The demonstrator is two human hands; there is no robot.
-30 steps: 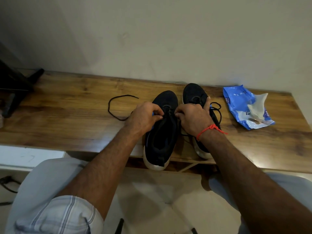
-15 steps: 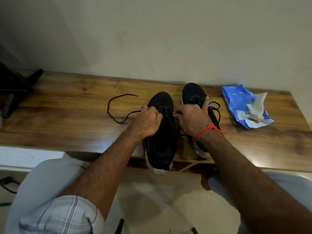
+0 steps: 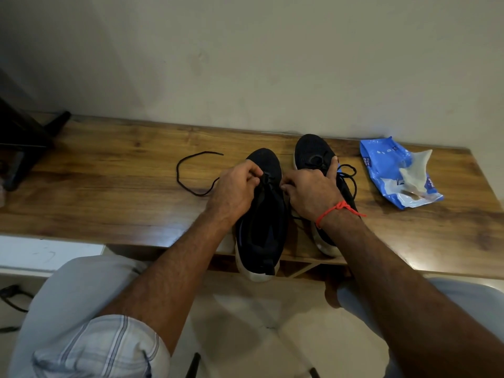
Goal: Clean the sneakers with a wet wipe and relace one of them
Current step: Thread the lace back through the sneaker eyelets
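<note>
Wooden table along wall. Near sneaker: long axis runs front-to-back, toe toward wall, heel overhanging table's front edge. Second sneaker just right of it, parallel, toe toward wall, laced. Wipe pack lies right of sneakers, apart. Left hand at near sneaker's left eyelets, fingers curled, pinching black lace; free end loops leftward on table. Right hand between sneakers, fingers curled at right eyelets; what they grasp is unclear.
</note>
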